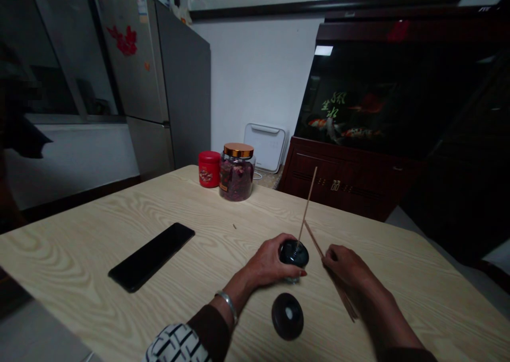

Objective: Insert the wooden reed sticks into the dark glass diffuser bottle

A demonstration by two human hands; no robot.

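Left hand (266, 261) curled around a squat dark bottle (294, 253), fingers (274, 245) closed on it — a grip that seems meant to keep it steady, mouth up, on the bench (430, 277), towards the front edge. One thin wooden stick (308, 203) rising from that mouth, slightly tilted. Right hand (342, 266) just beside, fingers (330, 256) pinched shut on a slim bundle of the same sticks (342, 298) (exact count hidden, more than one by the look), slanted low, apparently to stay clear of the bottle. One round dark lid (287, 316) near the front edge, white centre up, seemingly set down within reach. At the back edge: one red tin (209, 169), one glass jar of dried petals (236, 179) under a copper lid (238, 149). One black phone (151, 257) flat towards the left edge.
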